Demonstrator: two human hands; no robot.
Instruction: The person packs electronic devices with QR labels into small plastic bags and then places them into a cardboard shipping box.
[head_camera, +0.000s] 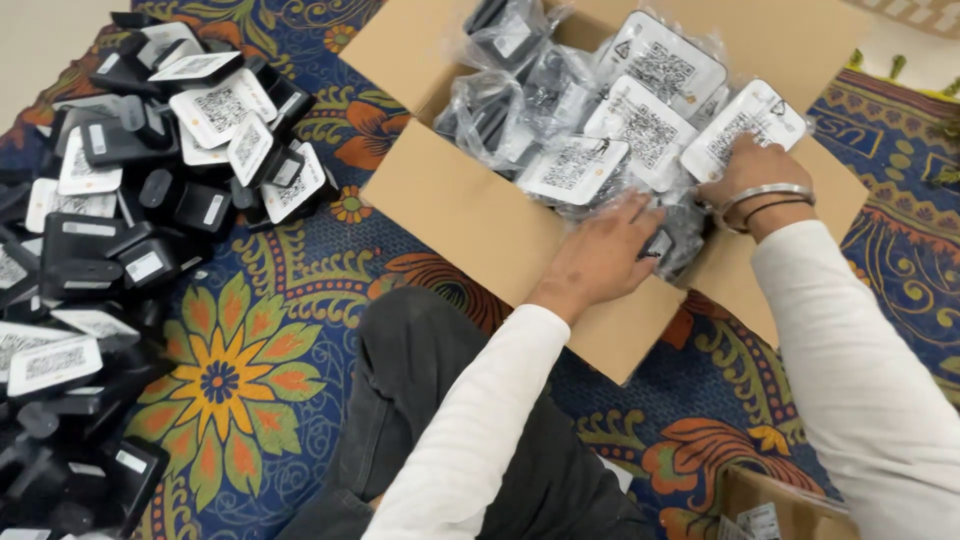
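Left of frame, loose black devices heaped on the patterned rug; centre, my left hand and right hand, apart, pressing bagged units into the nearly full cardboard box.

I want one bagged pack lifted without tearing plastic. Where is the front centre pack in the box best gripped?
Probably by the long edges of the bagged pack, from above: its flat white face lies upward atop the pile in the cardboard box, just beyond the left hand.
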